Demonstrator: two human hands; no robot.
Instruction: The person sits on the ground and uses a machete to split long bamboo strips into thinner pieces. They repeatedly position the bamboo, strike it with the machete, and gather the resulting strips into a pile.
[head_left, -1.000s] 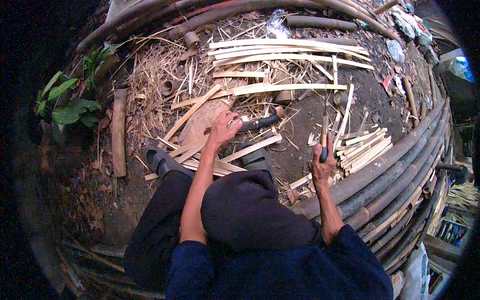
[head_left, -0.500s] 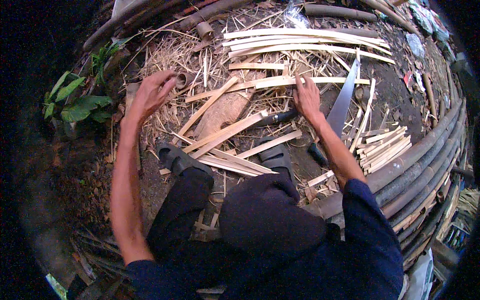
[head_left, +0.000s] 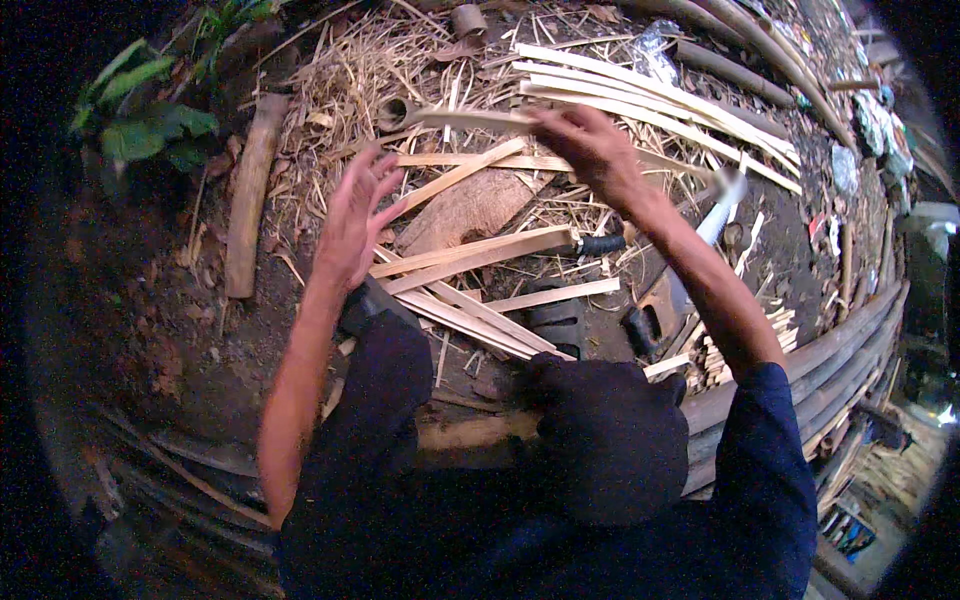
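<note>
As my right hand [head_left: 590, 150] pinches a pale strip [head_left: 470, 119] in curled fingers, part of the grip lost to blur, my left hand [head_left: 352, 222] hangs nearer me and to the left, fingers loosely spread, grasping nothing. The strip reaches leftward from my right fingertips to just beyond the left ones. Thin and flat, it should prove light, springy lengthwise and dry enough not to slip, though its edges could splinter; the broad faces near the middle look the surest hold, with the left fingers supporting the free end. Beyond my right hand lie long, smooth, cream-coloured strips [head_left: 650, 105]. Nearer me, between the hands, sits a rough, reddish-brown wooden block [head_left: 470, 210], with flat, straight-edged crossed strips [head_left: 490, 258] closer in. To the right of my right fingers, a saw [head_left: 717, 213] shows its metal blade; beyond the left, brittle-looking, straw-like shavings [head_left: 340, 75] cover dark earth.
</note>
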